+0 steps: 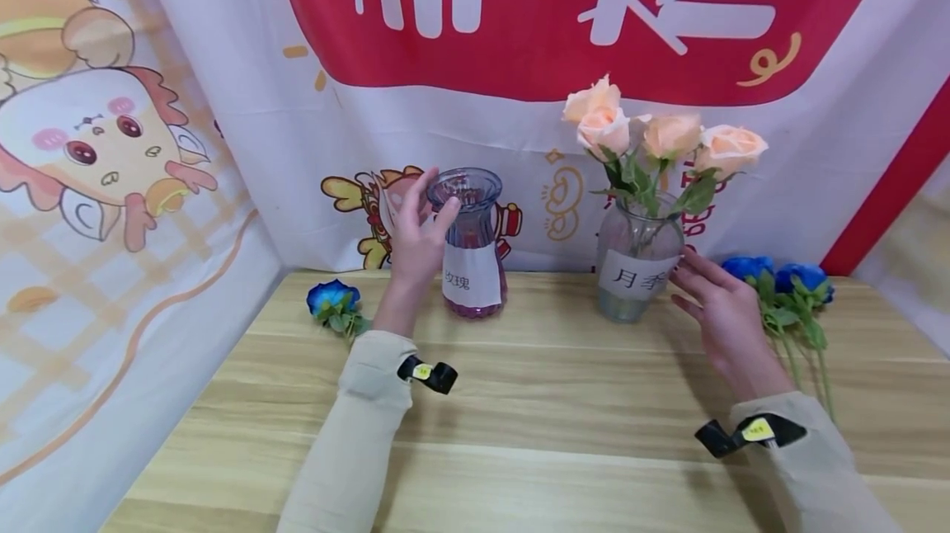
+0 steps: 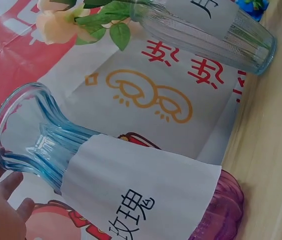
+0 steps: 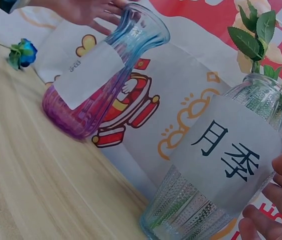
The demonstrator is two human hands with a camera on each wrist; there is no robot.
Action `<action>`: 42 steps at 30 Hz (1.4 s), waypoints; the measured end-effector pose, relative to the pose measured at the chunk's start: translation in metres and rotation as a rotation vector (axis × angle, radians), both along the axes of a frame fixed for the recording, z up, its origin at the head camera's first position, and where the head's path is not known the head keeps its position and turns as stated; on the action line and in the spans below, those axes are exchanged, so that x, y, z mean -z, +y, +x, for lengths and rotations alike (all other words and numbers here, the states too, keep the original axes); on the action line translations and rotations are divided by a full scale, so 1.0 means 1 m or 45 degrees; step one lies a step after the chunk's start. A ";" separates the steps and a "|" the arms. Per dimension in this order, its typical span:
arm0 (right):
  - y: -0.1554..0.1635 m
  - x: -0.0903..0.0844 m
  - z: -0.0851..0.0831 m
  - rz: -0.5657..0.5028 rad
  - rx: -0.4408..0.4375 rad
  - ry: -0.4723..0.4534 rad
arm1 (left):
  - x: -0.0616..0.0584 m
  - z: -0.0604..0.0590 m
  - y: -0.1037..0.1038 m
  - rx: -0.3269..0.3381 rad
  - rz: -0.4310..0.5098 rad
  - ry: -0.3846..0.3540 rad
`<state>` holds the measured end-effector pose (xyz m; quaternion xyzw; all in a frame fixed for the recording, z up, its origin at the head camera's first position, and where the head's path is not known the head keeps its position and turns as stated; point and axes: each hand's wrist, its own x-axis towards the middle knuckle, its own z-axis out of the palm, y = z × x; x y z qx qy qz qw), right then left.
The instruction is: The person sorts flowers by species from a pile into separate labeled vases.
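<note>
Standing: 玫瑰 vase (image 1: 475, 273), left grip (image 1: 419, 238) wide at rim (image 1: 478, 205); 月季 vase (image 1: 637, 267) (black-lettered), right grip (image 1: 721, 308) wide alongside.

Label “玫瑰” (image 1: 472, 277) on the blue-purple vase (image 1: 475, 229) — label “月季” (image 1: 640, 274) on the clear vase (image 1: 623, 308)

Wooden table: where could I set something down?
Bare wood lies between the left sleeve and right sleeve, continuing back between the purple-bottomed vase and clear vase. Crowded: the right, where clear vase, right hand and blue roses cluster.
</note>
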<state>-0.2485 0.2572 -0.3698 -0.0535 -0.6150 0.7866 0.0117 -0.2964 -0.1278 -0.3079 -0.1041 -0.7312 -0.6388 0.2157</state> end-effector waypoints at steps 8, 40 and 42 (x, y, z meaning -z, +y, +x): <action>-0.001 -0.005 0.003 0.098 0.014 0.026 | 0.002 0.001 -0.005 0.099 0.069 -0.045; 0.139 0.023 0.044 0.017 0.279 0.289 | -0.004 0.006 -0.008 0.099 0.087 -0.087; 0.146 0.027 0.046 0.009 0.265 0.289 | -0.004 0.005 -0.008 0.105 0.089 -0.089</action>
